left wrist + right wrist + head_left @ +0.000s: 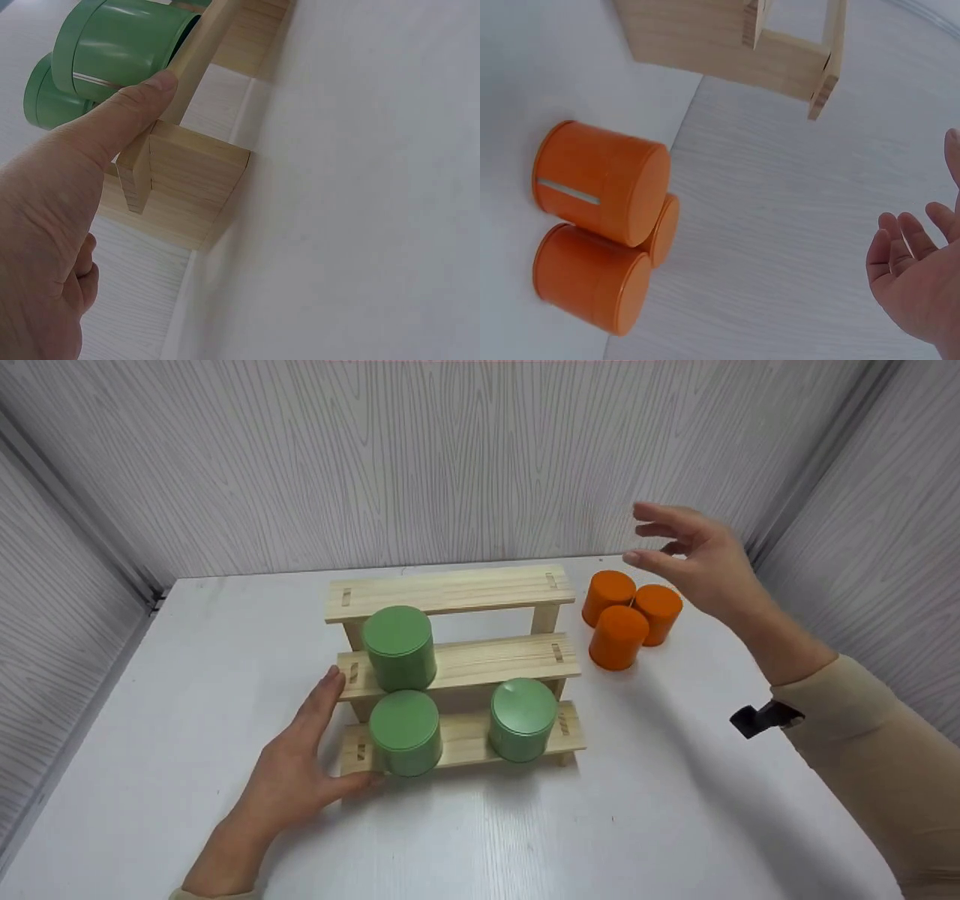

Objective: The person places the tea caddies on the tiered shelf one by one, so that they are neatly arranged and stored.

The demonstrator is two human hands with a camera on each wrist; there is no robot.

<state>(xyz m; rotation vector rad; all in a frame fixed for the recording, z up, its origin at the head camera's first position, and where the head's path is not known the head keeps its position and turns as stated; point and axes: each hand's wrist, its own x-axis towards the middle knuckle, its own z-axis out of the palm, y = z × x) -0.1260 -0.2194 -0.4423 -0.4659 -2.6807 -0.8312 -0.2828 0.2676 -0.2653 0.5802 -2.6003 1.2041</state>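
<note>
A three-tier wooden shelf rack (450, 590) stands on the white table. Two green tins sit on its lowest tier, a left one (406, 733) and a right one (523, 720); a third green tin (399, 649) is at the left of the middle tier. My left hand (289, 772) holds the rack's left end, thumb along the lowest tier's front edge beside the left tin and fingertips at the middle tier's end. My right hand (705, 555) is raised in the air with nothing in it, fingers loosely bent, above and to the right of three orange tins (619, 637).
The orange tins stand upright in a tight cluster right of the rack. A wood-grain white wall (450, 465) rises behind the table (480, 840), with side walls left and right. A dark strap end (757, 718) sticks out from the right sleeve.
</note>
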